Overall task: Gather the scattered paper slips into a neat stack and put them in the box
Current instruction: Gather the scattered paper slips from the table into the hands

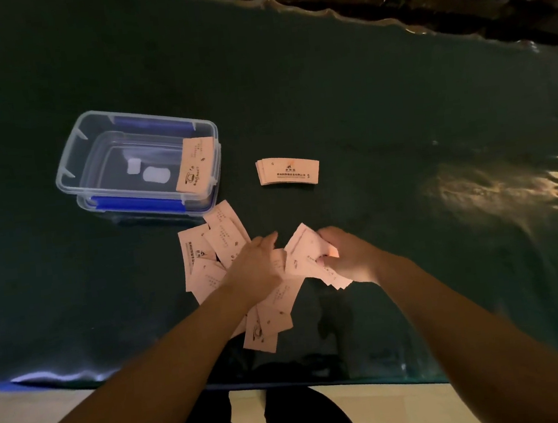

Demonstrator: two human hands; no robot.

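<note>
While my right hand (347, 255) is gripping a fan of slips (309, 253), my left hand (255, 265) is lying flat, nearer the loose slips (207, 260) spreading left toward the box (69, 157).

Both hands (296, 261) on scattered slips (206, 253)

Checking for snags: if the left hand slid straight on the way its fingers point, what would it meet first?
Probably the fan of slips held by the right hand; the left hand points up-right toward them, though depth is unclear.
</note>
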